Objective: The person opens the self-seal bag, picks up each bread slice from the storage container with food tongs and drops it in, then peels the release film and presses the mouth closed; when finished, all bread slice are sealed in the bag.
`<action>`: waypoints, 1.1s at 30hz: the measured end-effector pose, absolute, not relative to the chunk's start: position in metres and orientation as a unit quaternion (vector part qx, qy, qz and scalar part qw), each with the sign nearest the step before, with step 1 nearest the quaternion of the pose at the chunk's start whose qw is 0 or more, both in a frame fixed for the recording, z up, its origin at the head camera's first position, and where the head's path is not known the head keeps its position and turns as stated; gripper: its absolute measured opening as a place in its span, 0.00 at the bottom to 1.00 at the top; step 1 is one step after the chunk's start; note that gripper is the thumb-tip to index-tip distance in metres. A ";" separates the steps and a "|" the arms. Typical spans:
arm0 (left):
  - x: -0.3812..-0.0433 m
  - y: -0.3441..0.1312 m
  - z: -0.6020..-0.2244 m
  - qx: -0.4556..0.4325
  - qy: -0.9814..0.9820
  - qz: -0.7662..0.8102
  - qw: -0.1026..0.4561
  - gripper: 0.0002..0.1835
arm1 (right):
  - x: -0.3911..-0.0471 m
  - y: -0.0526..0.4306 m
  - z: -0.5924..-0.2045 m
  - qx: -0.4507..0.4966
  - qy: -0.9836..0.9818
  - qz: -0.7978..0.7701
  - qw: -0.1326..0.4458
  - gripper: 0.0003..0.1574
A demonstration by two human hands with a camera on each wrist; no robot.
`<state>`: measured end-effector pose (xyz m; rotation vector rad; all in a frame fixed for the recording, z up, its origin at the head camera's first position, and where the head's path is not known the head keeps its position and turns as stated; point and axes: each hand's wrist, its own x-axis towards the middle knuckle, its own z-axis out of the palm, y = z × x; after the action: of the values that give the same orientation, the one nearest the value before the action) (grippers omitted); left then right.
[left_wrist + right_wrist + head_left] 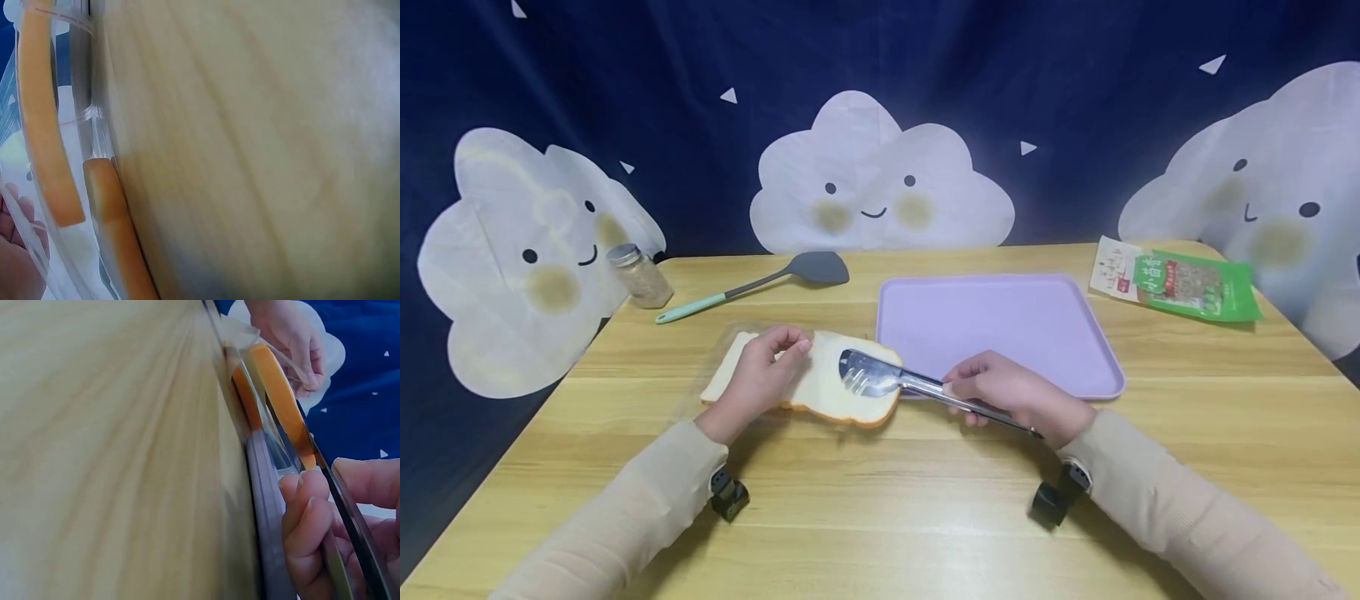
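Note:
My right hand (1007, 387) grips metal tongs (921, 383), whose jaws clasp the right end of a bread slice (827, 392). That slice is white with an orange-brown crust and is raised above another slice (724, 372), as the right wrist view shows. My left hand (760, 367) pinches the edge of a clear plastic bag (281, 356) around the lower slice. In the left wrist view both crusts appear, the upper crust (47, 125) and the lower crust (115, 219). How much of the upper slice is still inside the bag I cannot tell.
A lilac tray (985, 317) lies right behind the tongs. At the back left are a grey spatula (820, 268) with a mint handle and a lidded jar (642, 277). A green-and-white seasoning packet (1195, 283) is at the back right, near the table's edge.

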<state>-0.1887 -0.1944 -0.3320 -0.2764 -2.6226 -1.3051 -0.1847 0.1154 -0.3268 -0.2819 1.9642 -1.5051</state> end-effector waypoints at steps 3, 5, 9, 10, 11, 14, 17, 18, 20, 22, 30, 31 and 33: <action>-0.189 -0.194 -0.332 -0.094 -0.884 -0.446 0.102 0.06 | -0.188 0.112 -0.326 -0.107 0.746 -0.575 0.320 0.20; -0.188 -0.194 -0.332 -0.093 -0.883 -0.449 0.103 0.06 | -0.190 0.110 -0.327 -0.108 0.745 -0.575 0.322 0.19; -0.187 -0.193 -0.332 -0.094 -0.880 -0.453 0.107 0.07 | -0.193 0.105 -0.329 -0.106 0.743 -0.574 0.327 0.19; -0.187 -0.193 -0.332 -0.096 -0.879 -0.454 0.109 0.07 | -0.194 0.104 -0.329 -0.106 0.743 -0.574 0.328 0.19; -0.187 -0.193 -0.332 -0.098 -0.878 -0.455 0.110 0.07 | -0.194 0.103 -0.329 -0.105 0.743 -0.573 0.329 0.18; -0.186 -0.192 -0.332 -0.105 -0.875 -0.459 0.112 0.07 | -0.196 0.098 -0.327 -0.106 0.744 -0.571 0.330 0.18; -0.186 -0.191 -0.330 -0.110 -0.876 -0.455 0.115 0.07 | -0.198 0.094 -0.326 -0.107 0.744 -0.571 0.331 0.18; -0.186 -0.190 -0.330 -0.109 -0.877 -0.453 0.115 0.07 | -0.198 0.093 -0.326 -0.108 0.744 -0.570 0.332 0.18; -0.185 -0.190 -0.329 -0.108 -0.878 -0.452 0.114 0.07 | -0.199 0.090 -0.325 -0.107 0.744 -0.568 0.334 0.17; -0.186 -0.190 -0.329 -0.105 -0.878 -0.454 0.111 0.07 | -0.200 0.087 -0.323 -0.104 0.746 -0.566 0.335 0.17; -0.187 -0.189 -0.331 -0.103 -0.874 -0.462 0.110 0.07 | -0.207 0.074 -0.321 -0.098 0.742 -0.565 0.346 0.17; -0.187 -0.189 -0.331 -0.104 -0.873 -0.464 0.109 0.06 | -0.207 0.073 -0.321 -0.099 0.742 -0.565 0.347 0.17; -0.187 -0.189 -0.331 -0.104 -0.872 -0.465 0.108 0.06 | -0.209 0.069 -0.321 -0.096 0.743 -0.563 0.348 0.17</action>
<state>-0.1873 -0.1893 -0.3310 -0.3070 -2.5662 -1.3685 -0.2086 0.0691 -0.3210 -0.2488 1.9264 -1.4599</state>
